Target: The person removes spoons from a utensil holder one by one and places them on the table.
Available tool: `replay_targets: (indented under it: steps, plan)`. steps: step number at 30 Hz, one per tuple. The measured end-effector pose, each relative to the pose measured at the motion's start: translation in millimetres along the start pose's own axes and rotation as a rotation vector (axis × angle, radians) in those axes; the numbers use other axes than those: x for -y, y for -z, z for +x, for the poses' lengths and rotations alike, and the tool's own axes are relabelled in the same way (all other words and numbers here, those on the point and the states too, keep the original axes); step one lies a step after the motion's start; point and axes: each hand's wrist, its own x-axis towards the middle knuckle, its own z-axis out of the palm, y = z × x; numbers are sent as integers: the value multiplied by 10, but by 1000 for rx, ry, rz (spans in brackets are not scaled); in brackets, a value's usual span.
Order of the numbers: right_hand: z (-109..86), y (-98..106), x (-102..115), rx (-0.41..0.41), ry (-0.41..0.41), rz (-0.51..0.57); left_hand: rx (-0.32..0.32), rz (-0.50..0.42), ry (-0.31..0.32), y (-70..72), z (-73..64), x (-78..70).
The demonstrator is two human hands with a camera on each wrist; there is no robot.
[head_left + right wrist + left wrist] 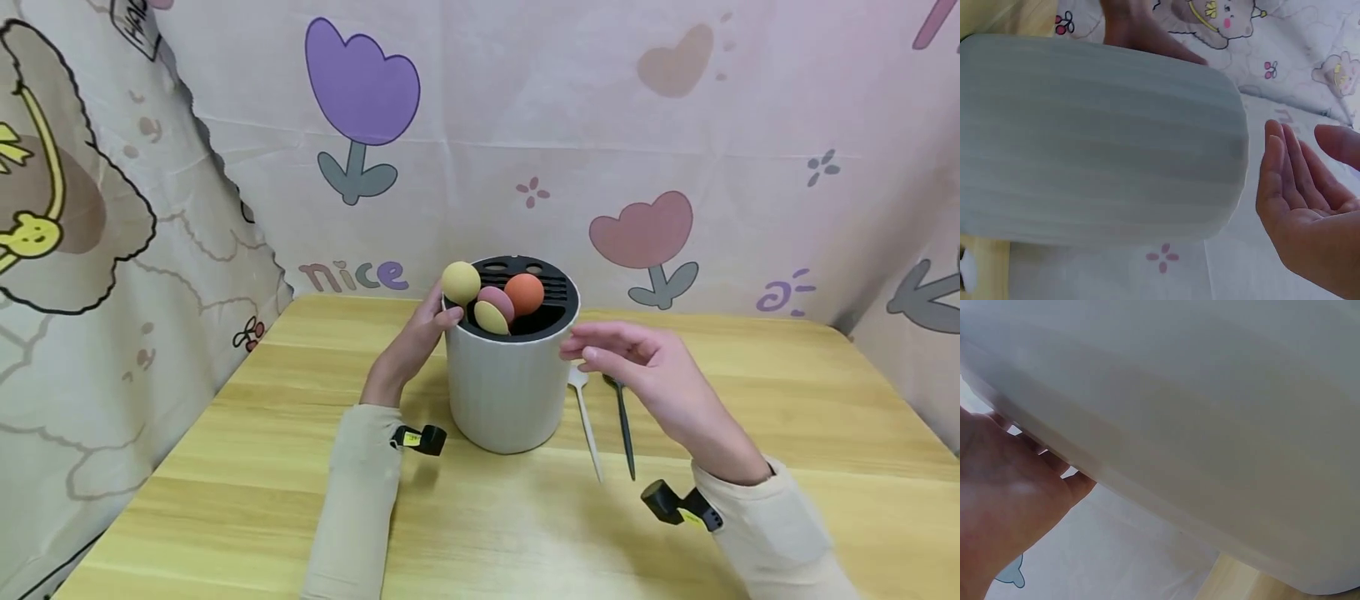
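A white ribbed utensil holder (506,392) with a black slotted top (558,321) stands upright on the table. My left hand (411,346) grips its left side, the thumb by the rim and the fingers reaching behind. In the top sit a yellow ball-shaped piece (461,282), an orange ball-shaped piece (524,294), a pink rounded piece (498,300) and a yellow rounded piece (491,318); their lower parts are hidden. Off the holder's right side, my right hand (660,375) holds nothing. Its fingers are loosely bent, apart from the holder (1104,137) in the right wrist view.
Right of the holder lie a white spoon-like utensil (588,429) and a black one (626,429), their upper ends partly covered by the right hand. A printed cloth (480,167) hangs behind the wooden table (247,467). Small black cameras (429,440) sit on both wrists.
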Motion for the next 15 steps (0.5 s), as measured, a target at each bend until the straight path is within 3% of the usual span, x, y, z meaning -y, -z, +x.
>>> replay_targets:
  steps: [5,9,15]
  plan:
    - [113,-11,86,9,-7,-25,11,13,10,-33,16,3]
    - [284,-38,190,62,-22,-69,1,2,9,-33,6,-6]
    - [537,-93,282,154,-36,-52,-7,-4,11,-14,-8,-10]
